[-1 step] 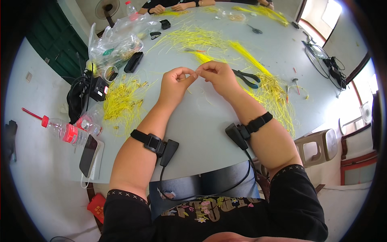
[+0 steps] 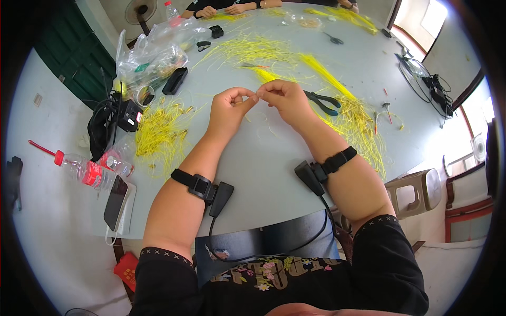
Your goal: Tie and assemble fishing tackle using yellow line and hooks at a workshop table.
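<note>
My left hand (image 2: 231, 108) and my right hand (image 2: 284, 102) meet above the middle of the table (image 2: 253, 174), thumbs and forefingers pinched, fingertips touching. Whatever lies between the fingertips is too small to make out; a faint thin strand (image 2: 270, 125) shows just below them. Right beside my right hand are dark pliers with blue-green handles (image 2: 328, 105). They lie against a heap of loose yellow strands (image 2: 363, 124). A straight yellow bundle (image 2: 327, 73) stretches away beyond the right hand. Left of my left forearm is a tangled pile of yellow strands with small darker ends (image 2: 161, 126).
A clear plastic bag (image 2: 153, 52), a black case (image 2: 175, 81) and a black box with cables (image 2: 129, 116) crowd the left. Bottles (image 2: 89, 173) and a phone (image 2: 116, 203) line the near left edge. Scissors (image 2: 333, 38) and coiled cable (image 2: 437, 89) lie farther off. Another person's hands (image 2: 234, 9) rest at the far edge.
</note>
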Motion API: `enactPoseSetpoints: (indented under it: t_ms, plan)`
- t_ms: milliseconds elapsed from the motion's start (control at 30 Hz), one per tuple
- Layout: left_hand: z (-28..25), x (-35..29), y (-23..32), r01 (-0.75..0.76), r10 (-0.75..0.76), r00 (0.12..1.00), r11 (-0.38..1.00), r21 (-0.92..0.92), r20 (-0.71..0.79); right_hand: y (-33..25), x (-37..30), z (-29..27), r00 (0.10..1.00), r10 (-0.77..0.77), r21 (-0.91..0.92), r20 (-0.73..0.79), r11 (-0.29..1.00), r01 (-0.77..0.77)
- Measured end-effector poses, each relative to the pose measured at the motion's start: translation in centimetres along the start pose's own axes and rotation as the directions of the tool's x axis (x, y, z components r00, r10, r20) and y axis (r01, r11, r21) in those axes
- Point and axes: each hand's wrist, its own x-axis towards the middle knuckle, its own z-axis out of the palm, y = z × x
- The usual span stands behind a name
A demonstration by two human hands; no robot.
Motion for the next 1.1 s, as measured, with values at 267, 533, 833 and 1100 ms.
enactPoseSetpoints:
  t_ms: [267,533,833,1100]
  plan:
    - [0.1,0.2,-0.2,0.066,-0.062,0.998,0.984,-0.168,0.03,-0.2,0.0,0.0,0.997,0.055,-0.039,0.052,0.998,-0.053]
    - [-0.3,0.2,-0.2,0.254,-0.24,0.967,0.879,-0.404,0.087,-0.6,-0.3,0.3,0.988,0.081,0.004,0.13,0.997,-0.082]
    - [-0.3,0.4,-0.6,0.283,-0.26,0.959,0.828,-0.484,0.114,-0.4,-0.2,0.3,0.975,0.092,0.05,0.205,0.993,-0.104]
    - [0.0,0.4,-1.0,0.254,-0.26,0.965,0.868,-0.427,0.045,-6.8,-2.7,0.3,0.957,-0.159,0.278,0.241,0.957,0.09]
